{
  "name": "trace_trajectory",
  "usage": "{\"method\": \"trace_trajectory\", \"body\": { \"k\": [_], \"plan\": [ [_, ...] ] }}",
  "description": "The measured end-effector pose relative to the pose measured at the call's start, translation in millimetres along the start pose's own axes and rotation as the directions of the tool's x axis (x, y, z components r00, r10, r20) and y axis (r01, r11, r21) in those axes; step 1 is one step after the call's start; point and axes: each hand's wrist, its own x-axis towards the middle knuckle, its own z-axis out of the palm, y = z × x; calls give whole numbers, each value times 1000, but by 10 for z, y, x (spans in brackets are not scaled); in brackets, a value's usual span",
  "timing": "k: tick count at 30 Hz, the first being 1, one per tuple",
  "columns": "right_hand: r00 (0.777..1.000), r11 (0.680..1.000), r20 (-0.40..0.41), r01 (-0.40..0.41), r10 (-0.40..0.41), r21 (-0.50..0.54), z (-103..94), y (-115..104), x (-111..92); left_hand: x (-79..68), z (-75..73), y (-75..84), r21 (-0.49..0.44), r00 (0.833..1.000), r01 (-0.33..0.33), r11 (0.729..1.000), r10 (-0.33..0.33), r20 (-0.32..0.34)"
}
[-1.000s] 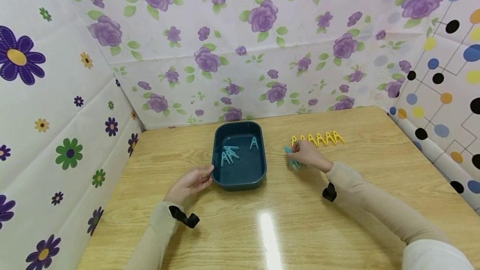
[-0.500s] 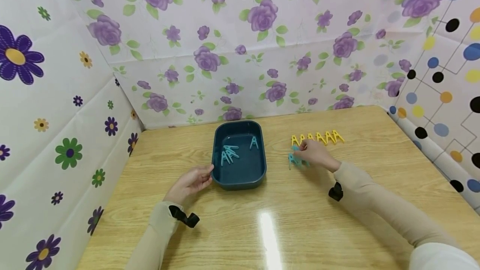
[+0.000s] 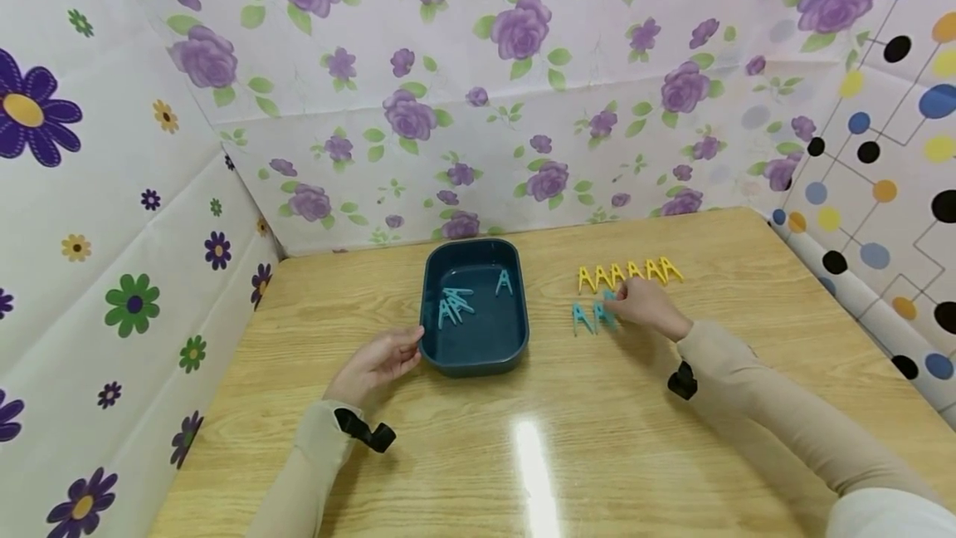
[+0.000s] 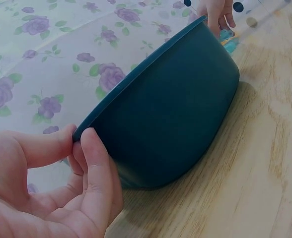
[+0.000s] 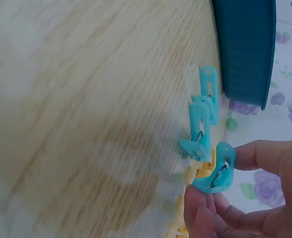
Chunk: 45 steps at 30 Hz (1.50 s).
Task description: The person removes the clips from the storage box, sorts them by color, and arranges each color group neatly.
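Note:
My left hand [image 3: 379, 364] pinches the near-left rim of a dark teal plastic bin [image 3: 480, 369] between thumb and fingers, as the left wrist view also shows. Several light-blue clothespins [image 3: 450, 311] lie inside the bin, with one more apart at its right. My right hand [image 3: 651, 308] holds a light-blue clothespin [image 5: 227, 177] between thumb and fingers. Two other light-blue clothespins [image 3: 582, 318] are on the table just left of that hand, in a line. Behind them runs a row of several yellow clothespins [image 3: 616, 275], its right part just beyond my right hand.
The wooden table [image 3: 358, 297] meets a flower-printed cloth wall [image 3: 478, 148] at the back. Patterned cloth also closes off the left side [image 3: 179, 272] and the right side [image 3: 881, 189]. A bright light reflection falls on the table's front middle.
My right hand has moved to the right with the light-blue clothespin, uncovering the two light-blue clothespins on the table. My left hand has stayed on the bin's rim.

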Motion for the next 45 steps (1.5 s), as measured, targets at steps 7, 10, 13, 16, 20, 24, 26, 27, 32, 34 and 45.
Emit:
{"method": "trace_trajectory", "body": {
  "k": [7,10,13,16,20,24,26,27,32,34,45],
  "plan": [
    [999,999,33,-33,34,-7,6,81,-7,9,-18,-31,-6,1000,-4,1000,4,-7],
    [999,1000,43,-24,25,-20,13,108,-9,7,-19,-39,-7,1000,-10,1000,10,-12],
    [999,1000,43,-16,17,-22,17,129,-11,4,-20,-47,-6,1000,-16,1000,16,-13],
    [999,1000,43,-4,5,-25,15,145,-10,3,-21,-54,-14,1000,-17,1000,16,-16],
    [998,999,58,-11,13,-34,6,145,-8,4,-24,-52,-18,1000,-16,1000,15,-20],
    [998,998,61,-4,8,-66,-13,126,-10,8,-27,-46,-14,1000,-16,1000,15,-21],
    [998,997,59,6,-1,-83,-24,114,-13,6,-26,-41,-10,1000,-17,1000,16,-14],
    [998,996,59,8,-3,-87,-28,111,-14,5,-25,-39,-6,1000,-18,1000,18,-10],
    [997,996,73,10,-4,-88,-54,108,-8,-20,-16,-31,25,999,-20,999,21,-26],
    [997,997,73,7,-1,-76,-73,104,-2,-31,-17,-29,35,999,-16,999,18,-38],
    [999,995,1,33,-33,-94,-138,-77,32,-38,-21,-6,11,999,-34,999,34,7]
  ]
}}
